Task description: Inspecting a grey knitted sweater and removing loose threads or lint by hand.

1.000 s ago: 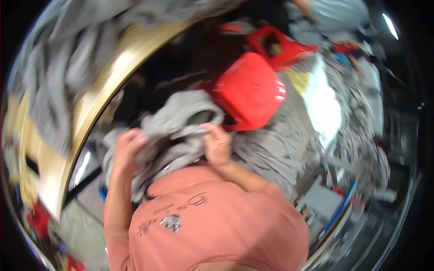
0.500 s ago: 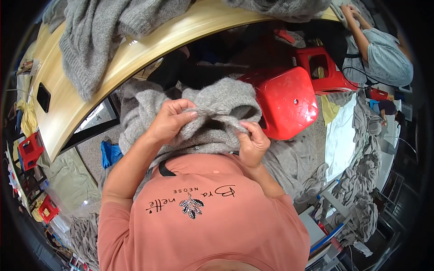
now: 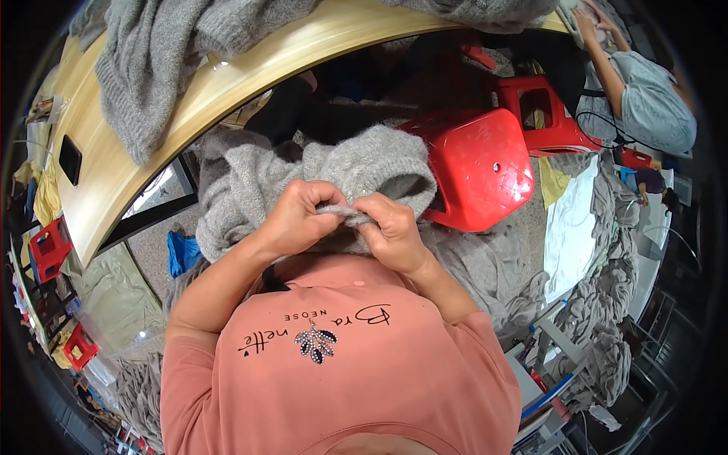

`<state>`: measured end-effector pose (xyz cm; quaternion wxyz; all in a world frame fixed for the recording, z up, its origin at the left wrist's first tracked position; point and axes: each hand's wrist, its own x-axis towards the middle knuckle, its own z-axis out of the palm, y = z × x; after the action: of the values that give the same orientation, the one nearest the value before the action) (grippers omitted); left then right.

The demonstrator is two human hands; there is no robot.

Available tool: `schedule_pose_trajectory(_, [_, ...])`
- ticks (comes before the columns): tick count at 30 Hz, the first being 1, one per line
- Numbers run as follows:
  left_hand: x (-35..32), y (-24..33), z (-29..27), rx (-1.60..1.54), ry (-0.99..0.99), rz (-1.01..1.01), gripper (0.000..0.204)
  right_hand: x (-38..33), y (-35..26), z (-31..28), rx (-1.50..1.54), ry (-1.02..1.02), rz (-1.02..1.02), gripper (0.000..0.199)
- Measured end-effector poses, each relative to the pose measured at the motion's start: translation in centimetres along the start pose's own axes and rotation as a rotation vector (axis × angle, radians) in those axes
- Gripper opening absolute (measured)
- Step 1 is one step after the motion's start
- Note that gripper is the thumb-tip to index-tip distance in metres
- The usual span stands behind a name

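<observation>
A grey knitted garment (image 3: 258,182) lies bunched over my lap, with an opening in its fabric at the right. Both hands pinch a thin edge of this knit in front of my belly. My left hand (image 3: 299,218) is closed on the edge, thumb against the bent fingers. Close beside it, my right hand (image 3: 393,231) grips the same edge, fingers curled. Only a short strip of knit shows between the two hands. The fingertips are partly hidden, and any seam or thread there is too small to make out.
A curved wooden table (image 3: 227,76) stands ahead, with grey knitwear (image 3: 148,68) hanging over its edge and a dark phone (image 3: 70,160). Right of my lap are a red stool (image 3: 485,171) and another red stool (image 3: 542,114). A co-worker (image 3: 641,91) handles knitwear at upper right. Grey knit piles (image 3: 603,303) lie right.
My right hand has moved left, close to my left hand, which has shifted slightly right. The stretched edge between them has shortened. The co-worker's hands have moved apart.
</observation>
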<state>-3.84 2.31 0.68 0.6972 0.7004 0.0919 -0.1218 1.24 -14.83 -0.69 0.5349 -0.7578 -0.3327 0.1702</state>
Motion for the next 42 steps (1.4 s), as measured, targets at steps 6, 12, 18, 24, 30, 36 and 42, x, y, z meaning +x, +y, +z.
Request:
schedule_pose_trajectory(6, [0.2,-0.7,0.2,0.074,-0.067,-0.07,0.005,-0.4,0.1,0.7,0.124,0.069,0.037,0.02])
schedule_pose_trajectory(12, [0.5,-0.6,0.2,-0.405,-0.058,-0.18,0.004,-0.1,0.0,0.5,-0.056,0.178,-0.1,0.022])
schedule_pose_trajectory(18, [1.4,-0.7,0.2,-0.434,0.044,-0.17,0.004,-0.9,-0.7,-0.2,-0.221,0.206,-0.398,0.025])
schedule_pose_trajectory(24, [1.6,-1.1,1.1,-0.307,-0.051,-0.1,0.004,-0.3,-1.0,0.2,-0.176,0.045,-0.531,0.024])
schedule_pose_trajectory(30, [1.0,-1.0,0.3,-0.543,-0.158,-0.255,0.006,-0.6,-0.2,0.2,-0.352,0.194,-0.495,0.023])
schedule_pose_trajectory(36, [0.9,-1.7,0.4,-0.317,-0.046,-0.171,0.007,-0.1,0.8,0.5,-0.313,0.189,-0.415,0.021])
schedule_pose_trajectory(42, [0.4,-2.5,1.2,-0.093,0.119,-0.038,0.007,1.1,1.0,0.0,0.024,0.129,-0.157,0.017])
